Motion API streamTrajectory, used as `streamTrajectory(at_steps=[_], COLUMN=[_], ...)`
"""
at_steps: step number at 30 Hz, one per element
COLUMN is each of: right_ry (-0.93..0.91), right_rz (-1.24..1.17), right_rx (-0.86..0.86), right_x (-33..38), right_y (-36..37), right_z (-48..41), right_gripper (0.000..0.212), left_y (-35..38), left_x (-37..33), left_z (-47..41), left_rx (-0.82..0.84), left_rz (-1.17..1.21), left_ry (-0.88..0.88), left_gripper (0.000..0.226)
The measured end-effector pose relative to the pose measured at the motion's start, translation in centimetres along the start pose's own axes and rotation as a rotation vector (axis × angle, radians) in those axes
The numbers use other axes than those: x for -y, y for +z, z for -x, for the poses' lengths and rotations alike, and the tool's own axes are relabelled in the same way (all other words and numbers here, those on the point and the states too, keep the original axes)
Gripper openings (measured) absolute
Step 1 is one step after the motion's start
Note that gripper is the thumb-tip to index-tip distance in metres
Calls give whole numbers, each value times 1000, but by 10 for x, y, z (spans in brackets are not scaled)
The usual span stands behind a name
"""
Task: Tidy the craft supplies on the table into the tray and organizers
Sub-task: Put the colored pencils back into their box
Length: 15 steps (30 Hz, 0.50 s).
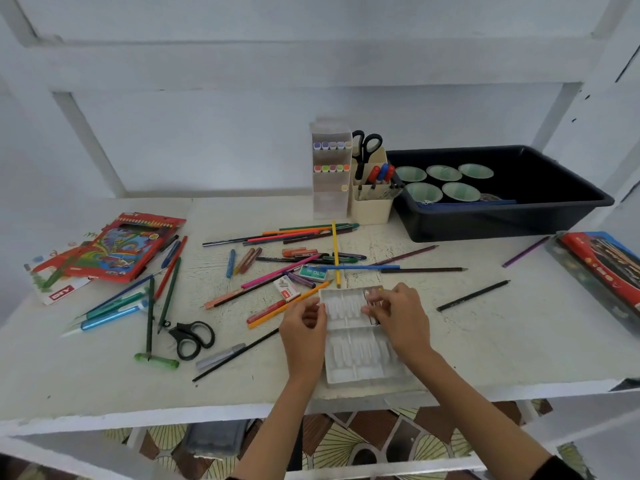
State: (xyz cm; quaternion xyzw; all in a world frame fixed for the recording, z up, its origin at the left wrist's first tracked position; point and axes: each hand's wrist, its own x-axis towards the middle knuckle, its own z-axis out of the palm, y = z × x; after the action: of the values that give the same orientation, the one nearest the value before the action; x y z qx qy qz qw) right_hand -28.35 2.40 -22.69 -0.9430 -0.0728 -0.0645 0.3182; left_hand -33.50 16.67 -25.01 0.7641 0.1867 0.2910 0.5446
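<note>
White-painted table (pixel 485 341) against a bare white wall, littered with loose coloured pencils (pixel 311 233) and pens across the middle. Near the front edge, a white plastic insert (pixel 356 355) lying flat between two bare hands. Left hand (pixel 304 323) at the insert's far left edge, fingers curled in and gripping the rim. Right hand (pixel 398 317) at its far right corner, thumb and bent fingers closed on it there; whatever lies under the fingertips too blurred to make out. Just beyond the insert, two small staple boxes (pixel 313 273) among the pencils. To the left, black scissors (pixel 192 337) lying open near a red pencil box (pixel 121 247). At the back, a clear marker holder (pixel 329 174) touching a cream organizer (pixel 372 206) stocked with markers and a second pair of scissors (pixel 367 143). Right beside the organizer, a black tray (pixel 502 216) holding five green cups (pixel 443 173). One black pencil (pixel 472 295) apart on the right, near another flat box (pixel 602 268) at the table's edge.
</note>
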Motion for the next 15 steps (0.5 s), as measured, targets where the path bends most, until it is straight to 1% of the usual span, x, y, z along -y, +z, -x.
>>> streamTrajectory(at_steps=[3, 6, 10, 12, 15], right_ry=[6, -98, -265, -310, -343], right_rz=[-17, 37, -46, -91, -103], right_rx=[92, 190, 156, 212, 301], right_x=[-4, 4, 41, 64, 86], right_y=[-5, -10, -1, 9, 25], right_z=[-8, -18, -40, -54, -72], right_gripper=[25, 29, 17, 12, 13], left_y=[0, -1, -4, -5, -12], left_x=[0, 3, 3, 1, 0], left_z=[0, 1, 0, -1, -6], left_rx=[-4, -63, -118, -105, -36], left_rz=[-11, -2, 30, 60, 77], left_ry=[7, -15, -87, -115, -126], left_gripper=[15, 15, 13, 12, 10])
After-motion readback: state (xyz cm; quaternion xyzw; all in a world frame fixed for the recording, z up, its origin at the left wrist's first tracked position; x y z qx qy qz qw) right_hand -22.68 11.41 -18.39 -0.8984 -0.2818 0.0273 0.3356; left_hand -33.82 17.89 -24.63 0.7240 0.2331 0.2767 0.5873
